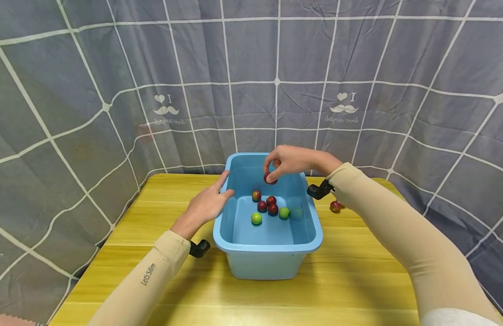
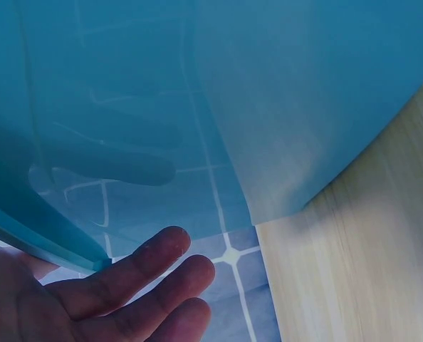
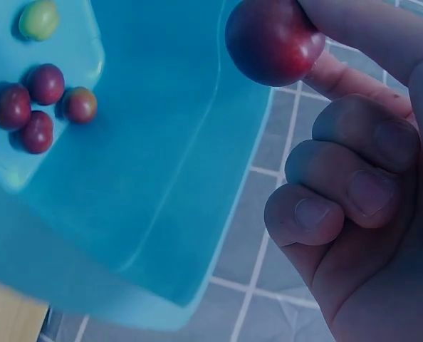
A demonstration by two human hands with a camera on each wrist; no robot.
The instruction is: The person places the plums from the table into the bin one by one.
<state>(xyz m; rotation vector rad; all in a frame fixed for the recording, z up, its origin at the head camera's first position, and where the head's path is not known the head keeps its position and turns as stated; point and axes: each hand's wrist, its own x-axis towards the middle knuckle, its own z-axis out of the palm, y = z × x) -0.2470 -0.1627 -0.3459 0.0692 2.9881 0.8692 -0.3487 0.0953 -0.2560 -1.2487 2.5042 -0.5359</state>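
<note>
A light blue plastic tub [image 1: 267,248] stands on the wooden table. Over its far right part, my right hand [image 1: 294,159] pinches a dark red plum [image 3: 272,41] between thumb and index finger, the other fingers curled in. My left hand [image 1: 205,204] rests at the tub's left rim; its thumb lies over the edge, and the fingers [image 2: 137,267] stretch along the outside, nearly straight. On the tub floor lie several red plums [image 1: 273,208], one of them more orange [image 1: 256,195], and two green ones [image 1: 256,218].
Right of the tub, a red plum [image 1: 335,207] lies on the table [image 1: 161,203], with part of another behind it, mostly hidden by my right sleeve. A grey curtain [image 1: 251,108] with white grid lines hangs behind and around the table.
</note>
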